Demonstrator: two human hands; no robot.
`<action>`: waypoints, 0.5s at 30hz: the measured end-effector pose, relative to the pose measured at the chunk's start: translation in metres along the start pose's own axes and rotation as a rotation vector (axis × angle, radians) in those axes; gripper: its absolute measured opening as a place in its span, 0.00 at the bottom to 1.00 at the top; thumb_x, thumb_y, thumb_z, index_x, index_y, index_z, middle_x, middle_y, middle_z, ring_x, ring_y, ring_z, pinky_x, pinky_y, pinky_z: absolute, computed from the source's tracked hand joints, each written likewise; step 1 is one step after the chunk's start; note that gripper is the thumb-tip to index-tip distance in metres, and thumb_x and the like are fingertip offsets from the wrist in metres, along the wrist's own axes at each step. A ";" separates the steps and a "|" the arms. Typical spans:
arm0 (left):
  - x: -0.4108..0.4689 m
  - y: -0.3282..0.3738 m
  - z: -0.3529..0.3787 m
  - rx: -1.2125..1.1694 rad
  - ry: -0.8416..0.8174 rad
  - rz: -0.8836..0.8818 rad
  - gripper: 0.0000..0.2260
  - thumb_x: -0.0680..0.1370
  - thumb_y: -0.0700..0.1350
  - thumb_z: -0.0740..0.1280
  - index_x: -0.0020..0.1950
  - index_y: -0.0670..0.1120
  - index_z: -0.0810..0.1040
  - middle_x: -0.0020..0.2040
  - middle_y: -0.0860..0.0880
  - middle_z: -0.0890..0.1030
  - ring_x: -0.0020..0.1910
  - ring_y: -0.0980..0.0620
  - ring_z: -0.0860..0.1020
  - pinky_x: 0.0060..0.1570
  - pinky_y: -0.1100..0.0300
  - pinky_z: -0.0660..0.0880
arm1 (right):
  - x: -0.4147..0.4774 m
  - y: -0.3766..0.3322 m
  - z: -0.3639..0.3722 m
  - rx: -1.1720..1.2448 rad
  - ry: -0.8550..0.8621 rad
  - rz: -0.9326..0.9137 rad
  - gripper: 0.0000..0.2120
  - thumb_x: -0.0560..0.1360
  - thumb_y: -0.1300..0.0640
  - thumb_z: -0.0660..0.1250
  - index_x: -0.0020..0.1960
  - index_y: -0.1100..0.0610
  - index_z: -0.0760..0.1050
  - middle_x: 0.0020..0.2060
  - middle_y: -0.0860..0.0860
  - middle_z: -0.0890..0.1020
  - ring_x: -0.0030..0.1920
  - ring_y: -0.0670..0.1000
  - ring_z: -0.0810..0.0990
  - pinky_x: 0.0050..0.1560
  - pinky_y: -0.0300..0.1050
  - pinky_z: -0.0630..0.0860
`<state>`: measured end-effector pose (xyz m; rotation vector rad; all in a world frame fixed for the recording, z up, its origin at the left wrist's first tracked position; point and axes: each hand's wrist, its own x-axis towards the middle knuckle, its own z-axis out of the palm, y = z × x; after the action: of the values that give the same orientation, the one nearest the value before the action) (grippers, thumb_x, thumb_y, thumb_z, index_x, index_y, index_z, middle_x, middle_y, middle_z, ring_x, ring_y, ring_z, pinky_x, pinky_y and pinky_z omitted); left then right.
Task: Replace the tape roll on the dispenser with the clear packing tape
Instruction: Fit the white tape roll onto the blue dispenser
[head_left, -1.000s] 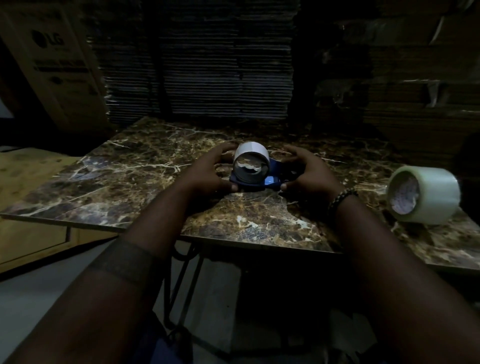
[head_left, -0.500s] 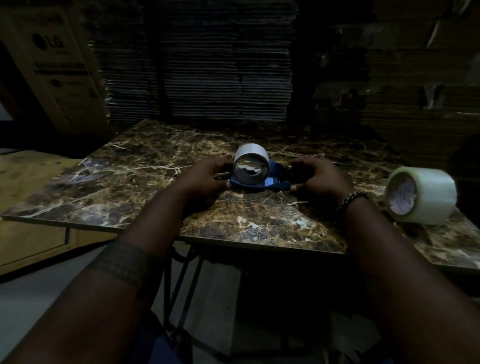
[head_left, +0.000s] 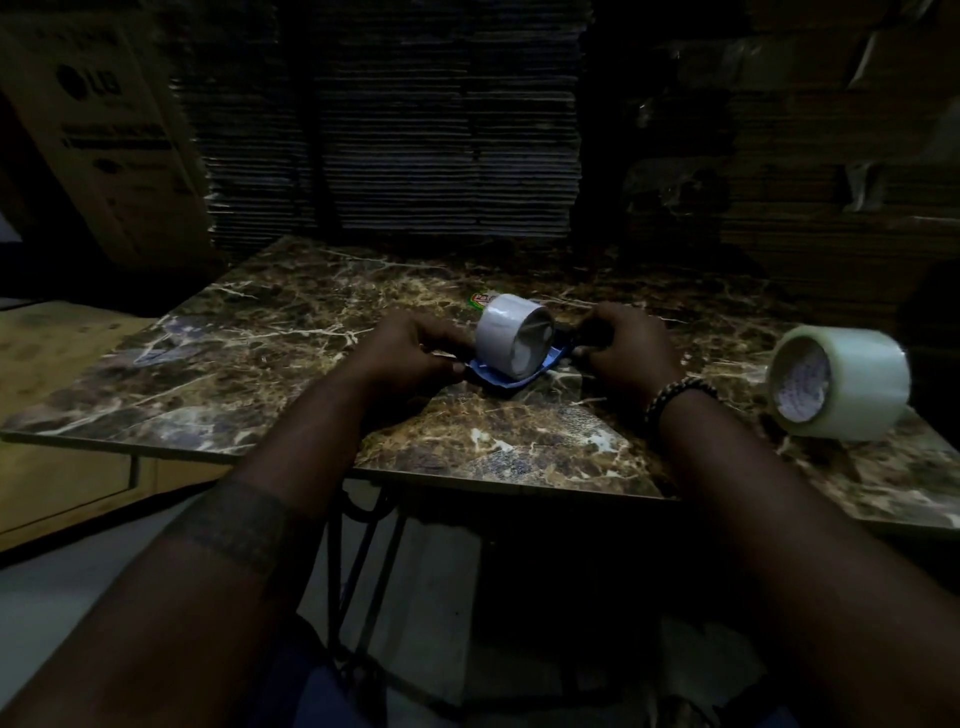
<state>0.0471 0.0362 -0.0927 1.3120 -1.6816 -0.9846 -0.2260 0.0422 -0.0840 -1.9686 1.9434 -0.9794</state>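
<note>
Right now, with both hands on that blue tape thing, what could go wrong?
1. The clear packing tape roll lies on its side near the right edge of the marble table; a bump might roll it off.
2. The white roll sits tilted on the blue dispenser, so it may jam or pop loose when pulled.
3. The room is dim. The left hand and right hand grip close to the dispenser, where a cutting blade, unseen here, could nick fingers.

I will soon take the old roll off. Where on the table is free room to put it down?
The left part of the table is bare, from its left edge up to the left hand. The near strip between the wrists is bare too. The middle is crowded: both hands hold the dispenser with the old roll. The clear tape takes the right end.
</note>
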 end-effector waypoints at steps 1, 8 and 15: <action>-0.001 0.000 0.001 -0.002 -0.010 0.004 0.12 0.74 0.28 0.75 0.52 0.42 0.90 0.48 0.41 0.89 0.47 0.43 0.87 0.45 0.47 0.82 | -0.002 -0.001 -0.001 0.011 -0.017 -0.003 0.13 0.71 0.59 0.79 0.54 0.53 0.84 0.49 0.51 0.86 0.49 0.53 0.84 0.48 0.47 0.81; -0.005 0.000 0.007 -0.003 -0.110 0.015 0.09 0.75 0.34 0.78 0.51 0.46 0.90 0.52 0.46 0.89 0.54 0.48 0.87 0.54 0.50 0.83 | -0.002 0.006 0.009 0.042 -0.160 -0.077 0.32 0.61 0.35 0.67 0.66 0.33 0.73 0.56 0.38 0.86 0.58 0.44 0.84 0.65 0.57 0.78; -0.011 0.008 0.010 -0.017 -0.146 0.055 0.11 0.77 0.33 0.75 0.58 0.42 0.88 0.54 0.49 0.88 0.50 0.62 0.86 0.46 0.66 0.82 | -0.007 -0.002 0.007 0.023 -0.235 -0.106 0.27 0.69 0.41 0.65 0.68 0.31 0.70 0.58 0.43 0.86 0.58 0.53 0.84 0.62 0.64 0.78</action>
<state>0.0364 0.0492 -0.0910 1.2012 -1.8045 -1.0828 -0.2199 0.0472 -0.0901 -2.0869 1.7109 -0.7500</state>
